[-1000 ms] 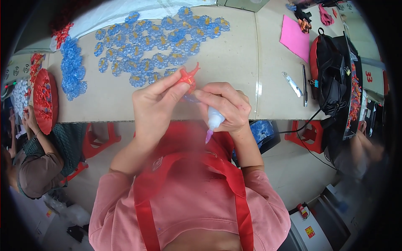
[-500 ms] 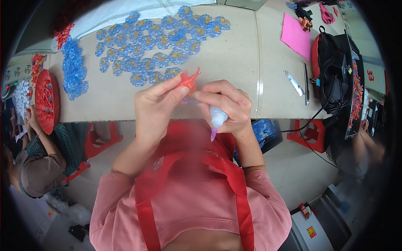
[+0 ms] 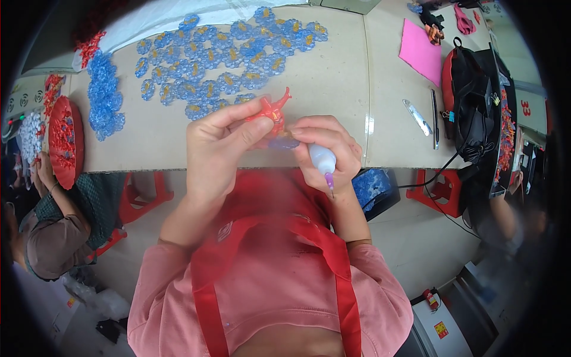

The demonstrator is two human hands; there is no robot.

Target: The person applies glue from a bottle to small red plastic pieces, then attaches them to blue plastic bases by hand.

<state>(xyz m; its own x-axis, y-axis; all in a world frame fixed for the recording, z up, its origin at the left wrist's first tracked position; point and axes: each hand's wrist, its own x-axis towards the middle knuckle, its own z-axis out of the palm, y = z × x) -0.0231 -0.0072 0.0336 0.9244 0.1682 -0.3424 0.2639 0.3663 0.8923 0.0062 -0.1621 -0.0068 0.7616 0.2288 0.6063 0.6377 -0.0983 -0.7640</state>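
Between the thumb and fingers of my left hand [image 3: 211,146] is a small red plastic figure [image 3: 275,113], its thin curved end pointing up. My right hand [image 3: 342,140] is closed around a small white squeeze bottle [image 3: 322,157], whose purple needle tip points down toward my apron. The thumb and forefinger of the same hand pinch at a translucent purplish piece [image 3: 284,143] just under the red figure. Whether that piece touches the figure is hard to tell. Beyond my hands, many clear blue flower-shaped pieces [image 3: 209,59] with yellow middles lie spread over the table [image 3: 336,71].
A heap of blue pieces [image 3: 104,98] lies at the left, near a red bowl [image 3: 76,143] of small red parts. On the right are a pink sheet [image 3: 421,50], a silver blade [image 3: 417,118], a black pen [image 3: 435,119] and a black bag [image 3: 473,101]. A co-worker's arm [image 3: 56,190] shows at the left.
The red figure has turned and risen slightly in my left hand. My right hand has shifted a little right, tilting the bottle, and more of the purplish piece shows.
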